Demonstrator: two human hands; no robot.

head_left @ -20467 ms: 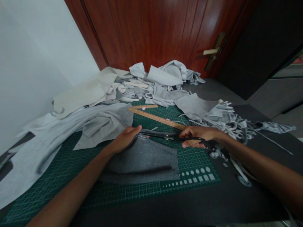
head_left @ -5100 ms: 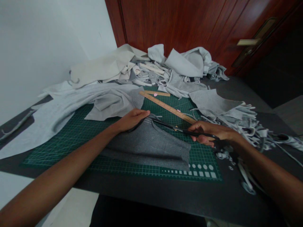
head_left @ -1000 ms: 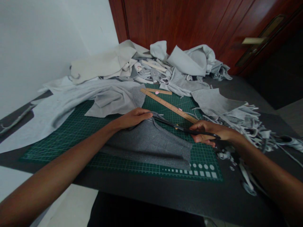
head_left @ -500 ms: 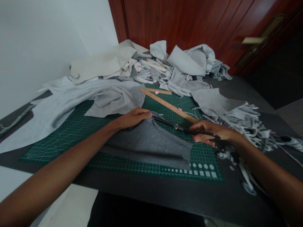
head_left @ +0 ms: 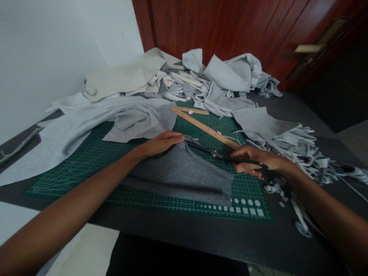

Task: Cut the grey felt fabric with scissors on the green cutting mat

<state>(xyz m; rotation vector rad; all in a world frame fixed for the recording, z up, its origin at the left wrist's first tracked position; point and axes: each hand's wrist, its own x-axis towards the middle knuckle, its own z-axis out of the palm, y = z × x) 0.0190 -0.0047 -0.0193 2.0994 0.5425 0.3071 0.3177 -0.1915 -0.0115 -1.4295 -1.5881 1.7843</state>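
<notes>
Black-handled scissors [head_left: 224,156] are gripped in my right hand [head_left: 248,160], their blades pointing left along the upper edge of a dark grey piece of fabric [head_left: 181,172]. My left hand [head_left: 164,142] pinches that fabric at its top edge, close to the blade tips. The grey piece lies partly folded on a green cutting mat [head_left: 250,191], its wide end toward the lower right. Whether the blades are fully closed is hard to make out. My left hand and forearm hide the fabric's left part.
Wooden rulers [head_left: 205,129] lie on the mat behind the scissors. Light grey cloth [head_left: 138,122] covers its left side. A heap of fabric scraps [head_left: 186,82] stands at the back by the door [head_left: 218,30]; cut strips [head_left: 310,155] are piled at the right.
</notes>
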